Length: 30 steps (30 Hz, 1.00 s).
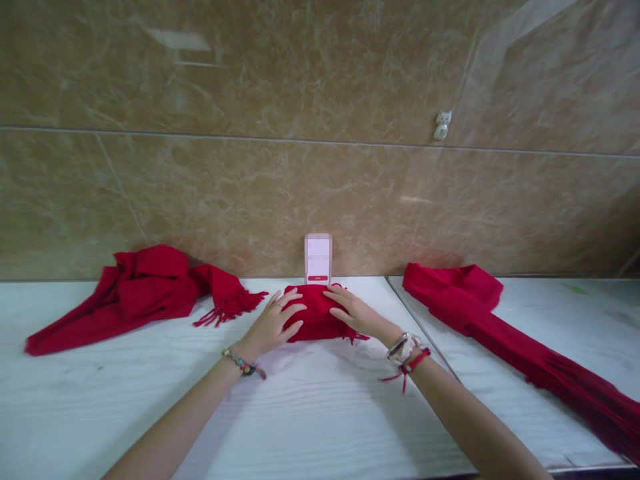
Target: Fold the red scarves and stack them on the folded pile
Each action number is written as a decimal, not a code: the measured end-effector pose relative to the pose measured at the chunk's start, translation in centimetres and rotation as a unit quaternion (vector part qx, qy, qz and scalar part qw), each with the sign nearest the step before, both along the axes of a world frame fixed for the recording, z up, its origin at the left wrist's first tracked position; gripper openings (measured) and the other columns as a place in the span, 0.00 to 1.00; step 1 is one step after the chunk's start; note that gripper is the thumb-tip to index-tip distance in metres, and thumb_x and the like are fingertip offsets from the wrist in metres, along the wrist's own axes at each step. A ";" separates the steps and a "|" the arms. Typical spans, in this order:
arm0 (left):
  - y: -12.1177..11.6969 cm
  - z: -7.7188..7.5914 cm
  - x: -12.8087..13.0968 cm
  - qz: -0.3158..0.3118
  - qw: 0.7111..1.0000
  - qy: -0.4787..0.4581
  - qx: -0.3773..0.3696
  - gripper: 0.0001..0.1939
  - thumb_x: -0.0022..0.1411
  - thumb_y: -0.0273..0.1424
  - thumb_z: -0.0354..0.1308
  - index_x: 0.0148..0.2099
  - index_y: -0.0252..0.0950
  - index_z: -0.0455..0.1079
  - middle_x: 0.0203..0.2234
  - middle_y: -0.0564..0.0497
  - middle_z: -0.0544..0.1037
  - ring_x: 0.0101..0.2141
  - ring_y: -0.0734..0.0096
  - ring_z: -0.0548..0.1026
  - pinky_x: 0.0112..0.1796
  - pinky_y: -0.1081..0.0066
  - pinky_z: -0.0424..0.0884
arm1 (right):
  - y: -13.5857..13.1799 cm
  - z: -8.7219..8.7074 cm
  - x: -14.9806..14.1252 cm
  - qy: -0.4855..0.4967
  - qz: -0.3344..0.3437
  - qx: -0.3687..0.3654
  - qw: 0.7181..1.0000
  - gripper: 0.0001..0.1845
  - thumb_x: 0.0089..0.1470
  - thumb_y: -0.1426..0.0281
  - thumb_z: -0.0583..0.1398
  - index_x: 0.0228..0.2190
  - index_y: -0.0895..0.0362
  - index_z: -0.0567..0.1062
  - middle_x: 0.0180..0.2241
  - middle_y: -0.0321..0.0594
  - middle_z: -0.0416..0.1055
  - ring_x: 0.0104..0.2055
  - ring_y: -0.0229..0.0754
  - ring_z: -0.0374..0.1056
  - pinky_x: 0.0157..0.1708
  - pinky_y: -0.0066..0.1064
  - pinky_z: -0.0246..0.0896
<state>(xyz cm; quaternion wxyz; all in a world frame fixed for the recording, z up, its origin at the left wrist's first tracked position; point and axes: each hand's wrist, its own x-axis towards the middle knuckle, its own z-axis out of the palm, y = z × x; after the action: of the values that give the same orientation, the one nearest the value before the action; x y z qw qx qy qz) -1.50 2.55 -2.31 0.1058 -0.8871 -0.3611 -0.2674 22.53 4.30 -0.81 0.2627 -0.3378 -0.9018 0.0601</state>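
A red scarf folded into a small bundle (315, 315) lies on the white table (310, 413) near the wall. My left hand (274, 325) rests flat on the bundle's left side, fingers stretched out. My right hand (354, 311) lies on its right side, fingers spread over the cloth. Both hands press on the bundle without grasping it. A beaded bracelet sits on my left wrist; a watch and a red string are on my right.
A crumpled red scarf (140, 290) with fringe lies at the left. Another red scarf (505, 333) stretches along the right table toward the front edge. A phone (318, 259) leans upright against the brown marble wall behind the bundle. A seam (425, 333) divides two tabletops.
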 end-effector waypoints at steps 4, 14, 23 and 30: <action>-0.2 -0.5 -0.1 -0.018 0.999 -0.050 0.007 0.13 0.64 0.31 0.41 0.46 0.36 0.64 0.49 0.45 0.69 0.52 0.65 0.63 0.55 0.55 0.52 | -0.9 -1.2 0.2 0.028 -0.026 0.071 0.997 0.20 0.58 0.66 0.49 0.50 0.57 0.67 0.55 0.48 0.59 0.60 0.47 0.48 0.56 0.47 0.49; -0.6 -0.7 -0.3 -0.002 0.997 -0.050 0.058 0.15 0.64 0.32 0.44 0.51 0.35 0.62 0.48 0.45 0.69 0.50 0.65 0.65 0.53 0.59 0.57 | -2.3 -0.2 0.2 -0.005 -0.029 0.208 0.978 0.12 0.56 0.71 0.52 0.39 0.60 0.74 0.41 0.48 0.72 0.44 0.44 0.67 0.45 0.38 0.63; -0.9 -0.5 0.1 0.016 0.996 -0.050 0.069 0.14 0.64 0.30 0.43 0.50 0.35 0.61 0.46 0.45 0.71 0.49 0.66 0.68 0.52 0.57 0.61 | -2.5 0.2 -0.4 0.053 -0.091 0.180 0.978 0.13 0.56 0.76 0.49 0.35 0.57 0.72 0.34 0.44 0.74 0.37 0.42 0.70 0.39 0.36 0.66; -1.4 0.0 0.3 0.017 0.995 -0.066 0.079 0.08 0.62 0.26 0.44 0.38 0.35 0.64 0.44 0.44 0.72 0.48 0.65 0.68 0.50 0.57 0.63 | -3.7 1.5 -0.8 0.054 -0.021 0.185 0.981 0.12 0.56 0.76 0.48 0.34 0.57 0.70 0.42 0.47 0.71 0.47 0.43 0.65 0.47 0.40 0.62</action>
<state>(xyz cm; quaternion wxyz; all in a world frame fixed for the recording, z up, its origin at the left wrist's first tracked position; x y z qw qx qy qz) -1.19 1.18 -2.34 0.1560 -0.8503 -0.3600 -0.3507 21.75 0.62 0.68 0.3705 -0.2981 -0.8746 -0.0946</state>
